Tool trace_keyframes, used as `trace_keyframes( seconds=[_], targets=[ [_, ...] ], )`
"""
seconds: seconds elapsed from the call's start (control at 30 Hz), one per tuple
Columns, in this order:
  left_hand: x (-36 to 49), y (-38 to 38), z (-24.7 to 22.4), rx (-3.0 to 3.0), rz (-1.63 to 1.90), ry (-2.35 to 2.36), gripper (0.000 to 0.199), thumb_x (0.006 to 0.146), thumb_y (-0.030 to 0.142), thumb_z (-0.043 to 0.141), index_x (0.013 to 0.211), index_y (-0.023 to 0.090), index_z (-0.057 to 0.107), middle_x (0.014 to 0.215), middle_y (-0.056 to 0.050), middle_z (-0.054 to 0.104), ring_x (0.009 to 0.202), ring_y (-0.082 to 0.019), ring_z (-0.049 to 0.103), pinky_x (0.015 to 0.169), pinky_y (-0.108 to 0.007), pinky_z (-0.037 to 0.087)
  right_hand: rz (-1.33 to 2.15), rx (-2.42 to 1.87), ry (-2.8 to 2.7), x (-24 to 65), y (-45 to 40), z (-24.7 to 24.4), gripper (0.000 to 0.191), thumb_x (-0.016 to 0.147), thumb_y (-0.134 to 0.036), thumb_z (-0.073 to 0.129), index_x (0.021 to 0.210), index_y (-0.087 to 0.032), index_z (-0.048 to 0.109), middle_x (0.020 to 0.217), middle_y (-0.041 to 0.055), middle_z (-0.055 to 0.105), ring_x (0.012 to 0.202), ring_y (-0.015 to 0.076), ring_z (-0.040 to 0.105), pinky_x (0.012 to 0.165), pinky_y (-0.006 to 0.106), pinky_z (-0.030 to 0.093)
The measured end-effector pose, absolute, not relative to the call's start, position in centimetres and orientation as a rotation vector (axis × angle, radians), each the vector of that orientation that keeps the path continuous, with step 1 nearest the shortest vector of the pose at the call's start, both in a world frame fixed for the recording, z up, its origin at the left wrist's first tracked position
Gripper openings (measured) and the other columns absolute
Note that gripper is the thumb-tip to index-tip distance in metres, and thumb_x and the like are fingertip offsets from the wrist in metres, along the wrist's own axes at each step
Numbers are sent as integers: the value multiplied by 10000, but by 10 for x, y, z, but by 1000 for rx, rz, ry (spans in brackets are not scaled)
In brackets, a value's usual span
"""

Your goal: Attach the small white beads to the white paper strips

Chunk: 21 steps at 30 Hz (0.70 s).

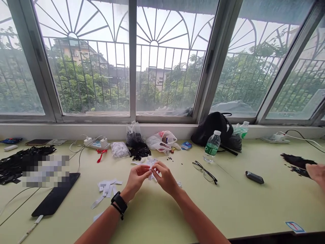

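Note:
My left hand [135, 178] and my right hand [165, 178] meet over the pale green table [162, 217], pinching a folded white strip [152, 167] between their fingers. Its exact shape is partly hidden by my fingers. More white strips [106, 188] lie loose to the left of my left hand. A black smartwatch [119, 202] sits on my left wrist. Just beyond my right hand are several small dark beads [175, 161].
Black scraps [139, 151] and a larger black pile [22, 166] lie at the back left, near a black tablet [56, 193]. Glasses [205, 171], a water bottle [212, 147] and a black backpack [212, 128] stand right. Another person's hand [316, 174] reaches in beside black material [297, 162].

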<state>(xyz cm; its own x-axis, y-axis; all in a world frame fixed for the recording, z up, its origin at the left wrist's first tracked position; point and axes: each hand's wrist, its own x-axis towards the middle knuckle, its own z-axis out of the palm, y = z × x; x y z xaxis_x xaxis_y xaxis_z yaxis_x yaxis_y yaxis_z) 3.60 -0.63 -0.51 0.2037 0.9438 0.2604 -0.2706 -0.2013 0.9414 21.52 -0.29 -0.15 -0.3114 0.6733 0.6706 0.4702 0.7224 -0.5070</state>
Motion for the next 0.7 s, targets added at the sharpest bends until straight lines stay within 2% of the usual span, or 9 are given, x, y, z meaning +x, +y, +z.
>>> trace_keyframes(
  seconds=[0.17, 0.53, 0.7],
  targets=[
    [36, -6, -5, 1314, 1306, 742, 307, 745, 372, 886, 930, 142, 801, 918, -100, 798, 851, -225, 731, 763, -307, 570, 393, -893, -1901, 215, -1, -3, 91, 949, -180, 607, 903, -202, 683, 894, 38, 636, 736, 168, 591, 696, 291, 499],
    [30, -7, -1, 1303, 1267, 727, 276, 755, 329, 887, 952, 161, 792, 939, -78, 786, 878, -201, 714, 772, -274, 541, 505, -955, -1826, 217, 1, -2, 78, 905, -242, 663, 871, -196, 717, 860, 39, 672, 723, 173, 608, 671, 289, 498],
    [30, -7, -1, 1310, 1264, 760, 284, 741, 353, 885, 928, 161, 790, 900, -85, 792, 824, -204, 710, 720, -277, 528, 505, -961, -1840, 216, 2, -3, 104, 907, -263, 661, 848, -195, 714, 841, 37, 675, 715, 171, 604, 652, 280, 487]
  ],
)
